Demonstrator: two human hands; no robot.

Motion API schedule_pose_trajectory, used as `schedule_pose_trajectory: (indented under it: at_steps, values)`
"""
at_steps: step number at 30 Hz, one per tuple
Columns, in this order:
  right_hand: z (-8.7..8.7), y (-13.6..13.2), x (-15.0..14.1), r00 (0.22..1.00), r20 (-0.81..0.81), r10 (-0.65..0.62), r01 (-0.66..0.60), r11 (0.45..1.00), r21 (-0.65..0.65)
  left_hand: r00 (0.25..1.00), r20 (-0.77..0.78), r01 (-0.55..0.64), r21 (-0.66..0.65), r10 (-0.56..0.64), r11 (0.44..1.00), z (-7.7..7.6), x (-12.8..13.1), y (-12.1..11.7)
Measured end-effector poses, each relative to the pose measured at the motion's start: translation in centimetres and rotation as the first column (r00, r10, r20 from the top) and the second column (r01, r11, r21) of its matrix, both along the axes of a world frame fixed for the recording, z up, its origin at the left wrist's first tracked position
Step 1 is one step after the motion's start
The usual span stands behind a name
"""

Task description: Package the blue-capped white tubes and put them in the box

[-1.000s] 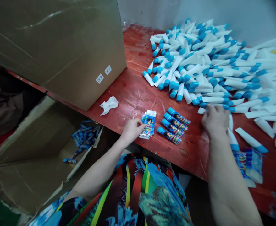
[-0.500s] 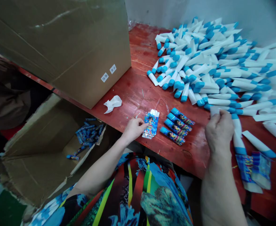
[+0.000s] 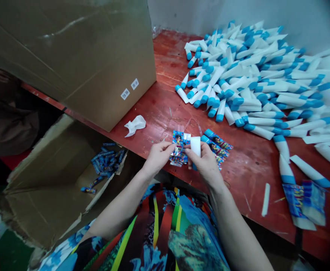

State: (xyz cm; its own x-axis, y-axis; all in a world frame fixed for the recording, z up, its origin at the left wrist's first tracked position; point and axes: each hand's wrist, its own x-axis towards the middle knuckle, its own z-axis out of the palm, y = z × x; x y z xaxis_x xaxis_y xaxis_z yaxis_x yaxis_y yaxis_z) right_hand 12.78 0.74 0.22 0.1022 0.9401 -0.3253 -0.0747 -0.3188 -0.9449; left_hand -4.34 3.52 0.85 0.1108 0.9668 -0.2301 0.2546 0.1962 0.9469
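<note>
My right hand [image 3: 206, 163] holds a white plastic tube [image 3: 195, 146], its fingers [image 3: 189, 153] clamped around it. The tube's long axis stands nearly upright, with the flat white end pointing up and the blue end pointing down, mostly hidden behind my hand. My left hand [image 3: 158, 156] is just beside it, its fingers [image 3: 169, 148] pressed together on a small stack of shiny blue printed wrappers [image 3: 179, 148]. A row of blue printed tube packs [image 3: 218, 143] lies partly behind my right hand. Both hands are over a scuffed red wooden desk [image 3: 246, 165], with a big heap of white tubes with blue ends [image 3: 238, 75] spread toward the pale wall [image 3: 199, 13]. A closed cardboard carton [image 3: 69, 64] stands on the desk's left, and an open carton [image 3: 46, 195] of blue packs [image 3: 107, 163] sits below its edge.
</note>
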Motion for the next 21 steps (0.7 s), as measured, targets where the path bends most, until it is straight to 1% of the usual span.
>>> schedule_pose_trajectory:
  at_steps: [2, 3, 4, 6, 9, 12, 15, 18, 21]
  values:
    - [-0.2, 0.5, -0.4, 1.0, 0.002, 0.009, -0.009, 1.0, -0.002, 0.978, 0.207, 0.027, -0.194, 0.014, 0.981, 0.1, 0.5, -0.2]
    - [-0.3, 0.7, -0.5, 1.0, 0.003, 0.002, -0.002, 1.0, -0.001, 0.96, 0.279, 0.039, -0.253, 0.034, 0.967, 0.1, 0.7, -0.2]
    - [-0.5, 0.8, -0.6, 1.0, 0.005, -0.01, 0.01, 1.0, 0.006, 0.943, 0.329, 0.042, -0.282, 0.056, 0.959, 0.1, 1.0, -0.3]
    - [-1.0, 1.0, -0.7, 0.999, 0.011, -0.042, 0.042, 0.998, 0.039, 0.92, 0.378, 0.015, -0.294, 0.102, 0.956, 0.0, 1.4, -0.4]
    - [-2.1, 1.2, -0.8, 0.994, 0.027, -0.11, 0.106, 0.988, 0.113, 0.912, 0.38, -0.043, -0.292, 0.157, 0.956, -0.1, 2.0, -0.5]
    - [-2.9, 1.2, -1.1, 0.991, 0.031, -0.128, 0.122, 0.983, 0.14, 0.897, 0.387, -0.091, -0.311, 0.213, 0.946, -0.2, 2.6, -0.7]
    - [-2.5, 1.2, -1.4, 0.988, 0.061, -0.144, 0.132, 0.978, 0.163, 0.868, 0.431, -0.087, -0.361, 0.248, 0.929, -0.3, 2.8, -0.8]
    - [-1.5, 1.1, -1.6, 0.978, 0.122, -0.172, 0.14, 0.963, 0.23, 0.839, 0.48, -0.023, -0.439, 0.256, 0.898, -0.4, 2.6, -0.6]
    - [-0.9, 1.1, -1.9, 0.98, 0.126, -0.157, 0.125, 0.965, 0.232, 0.811, 0.533, 0.028, -0.447, 0.241, 0.894, -0.3, 2.2, -0.4]
